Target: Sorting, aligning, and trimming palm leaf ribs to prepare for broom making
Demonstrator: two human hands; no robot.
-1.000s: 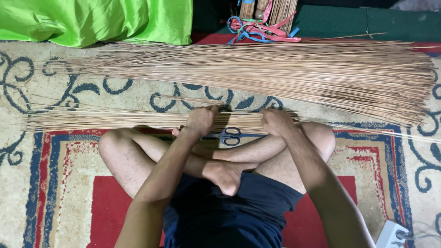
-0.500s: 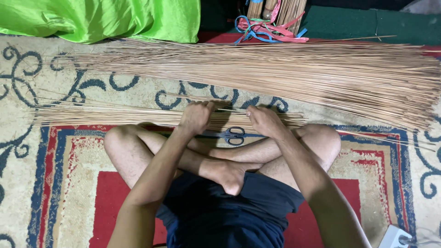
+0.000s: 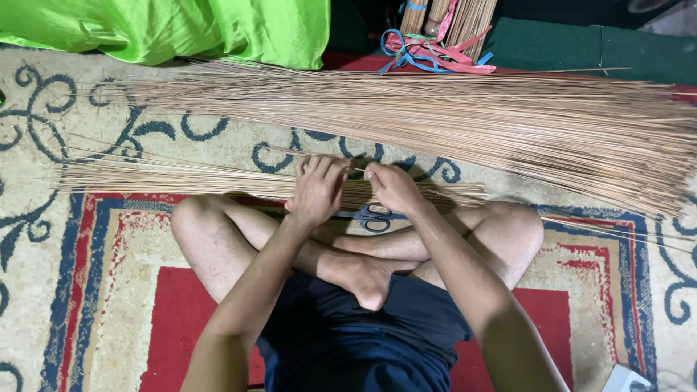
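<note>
**A:** so what's closest to the camera here?

**B:** the person's crossed bare legs and dark shorts, sitting on a patterned carpet (image 3: 109, 305), red and cream with blue scrolls. Just past the shins there's a pair of dark-handled scissors (image 3: 374, 216) lying flat, half hidden behind the hands.

**A:** and the hands?

**B:** both are on the small bundle of sticks (image 3: 218, 181) lying right in front of the legs. The left hand (image 3: 317, 190) has its fingers curled down over the sticks, gripping them from above. The right hand (image 3: 392, 187) is closed too, with its fingers pinching what looks like a single thin stick at the top edge of the bundle.

**A:** which way does the bundle run?

**B:** long axis goes straight left to right across the view. The left end is loose and a bit splayed, the right end is cut more even. Sticks are thin, stiff, pale tan, like dried leaf ribs.

**A:** further back?

**B:** a much bigger pile of sticks (image 3: 472, 123), same stuff, also running sideways, fanning wider toward the right. Behind that there's shiny green cloth (image 3: 181, 29) and a tangle of pink and blue ribbons (image 3: 435, 54).
</note>
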